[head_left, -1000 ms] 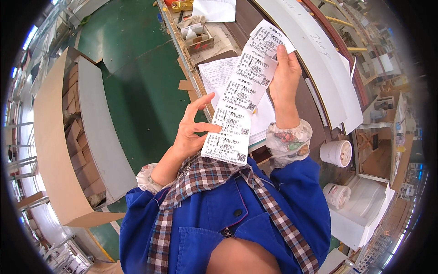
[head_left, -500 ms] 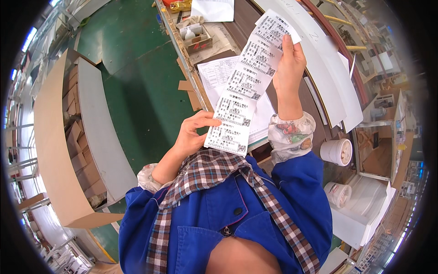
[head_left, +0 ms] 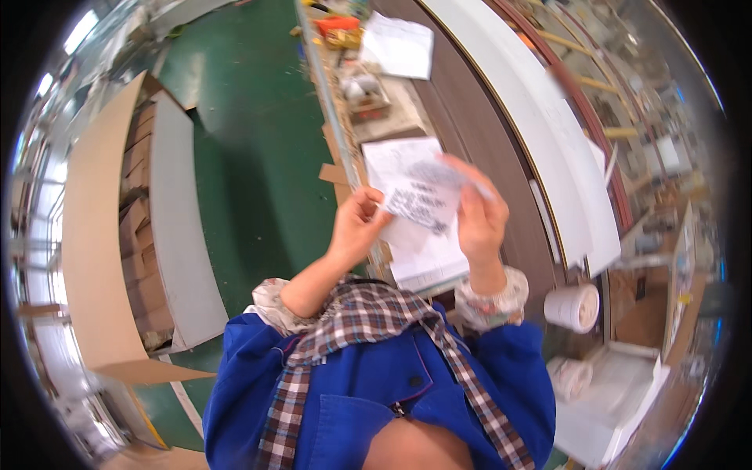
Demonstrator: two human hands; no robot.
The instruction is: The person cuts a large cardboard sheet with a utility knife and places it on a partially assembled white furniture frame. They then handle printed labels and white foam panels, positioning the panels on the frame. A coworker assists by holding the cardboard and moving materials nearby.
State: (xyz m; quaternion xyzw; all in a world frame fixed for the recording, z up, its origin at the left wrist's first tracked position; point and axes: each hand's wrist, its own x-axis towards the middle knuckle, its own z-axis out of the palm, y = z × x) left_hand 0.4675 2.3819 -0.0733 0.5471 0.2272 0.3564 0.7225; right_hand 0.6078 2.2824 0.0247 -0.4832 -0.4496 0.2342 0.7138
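Observation:
A strip of white printed labels (head_left: pixel 427 202), blurred by motion, is held between both hands in front of my chest. My left hand (head_left: pixel 356 227) pinches its left edge with thumb and fingers. My right hand (head_left: pixel 479 219) grips its right side, fingers curled over the top. Behind the strip lies a white paper sheet (head_left: pixel 419 258) on the long brown workbench (head_left: pixel 478 133). My blue jacket and plaid collar fill the lower part of the view.
A white tape roll (head_left: pixel 573 307) sits to the right, with another roll (head_left: pixel 570 377) on a white box below it. A small box of parts (head_left: pixel 366 92) and a paper sheet (head_left: pixel 399 47) lie farther along the bench. Cardboard sheets (head_left: pixel 94 235) and stacked boxes stand left on the green floor.
The long label strip, stretched out diagonally before, has been gathered in. My right hand came down from high up toward my left, and both now hold the strip close together.

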